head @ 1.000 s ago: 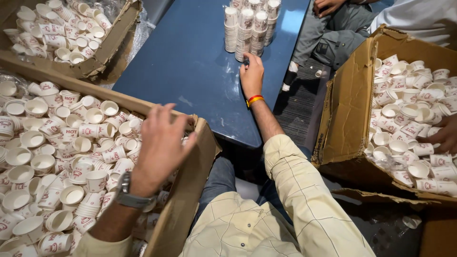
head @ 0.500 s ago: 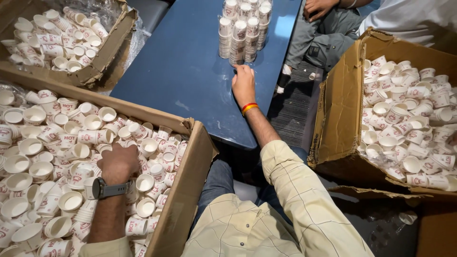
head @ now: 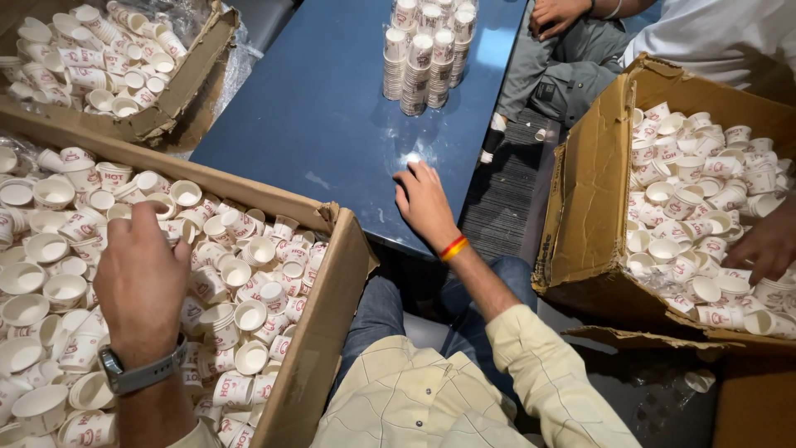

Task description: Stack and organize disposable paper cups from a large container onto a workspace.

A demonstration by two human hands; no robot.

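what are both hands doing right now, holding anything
Left hand: down in the cardboard box among loose paper cups, fingers curled; whether it grips one cannot be told.
Right hand: open, empty, fingers spread on the blue table.

A worktop [head: 332,108] lies at twelve o'clock, cup stacks [head: 424,54] on its far end. An open box [head: 323,315] of loose cups [head: 240,274] sits at nine o'clock, another box [head: 584,216] at three, a third box [head: 186,83] at eleven.
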